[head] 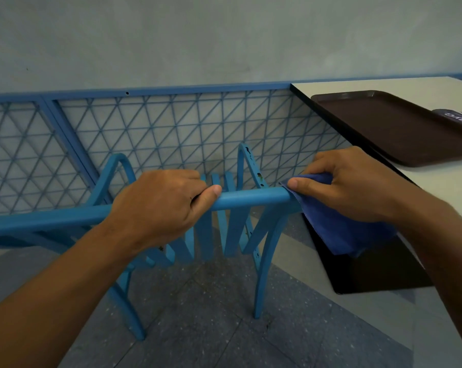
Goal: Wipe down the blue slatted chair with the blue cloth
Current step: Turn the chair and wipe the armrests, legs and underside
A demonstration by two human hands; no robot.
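Two bare hands work on the top rail of the blue slatted chair (251,197), which fills the middle of the view with its slats fanning down below the rail and its curved legs reaching the speckled floor (224,328). Left hand (158,205) sits at about 9 o'clock from centre, its fingers (190,177) curled over the far side of the rail and the thumb pressed along the near side, so it grips the rail. Right hand (349,184) is at about 3 o'clock, at the rail's right end, pinching the blue cloth (341,229) between thumb and curled fingers; the cloth is folded over the rail end and hangs down below the wrist. Behind the chair, toward 12 o'clock, runs a blue wire-mesh panel (171,134) against a pale wall (224,35). At 2 o'clock a white surface (437,181) carries a dark brown tray (384,123), with a dark printed item (458,116) lying in its far right corner, its lettering too cut off to read.
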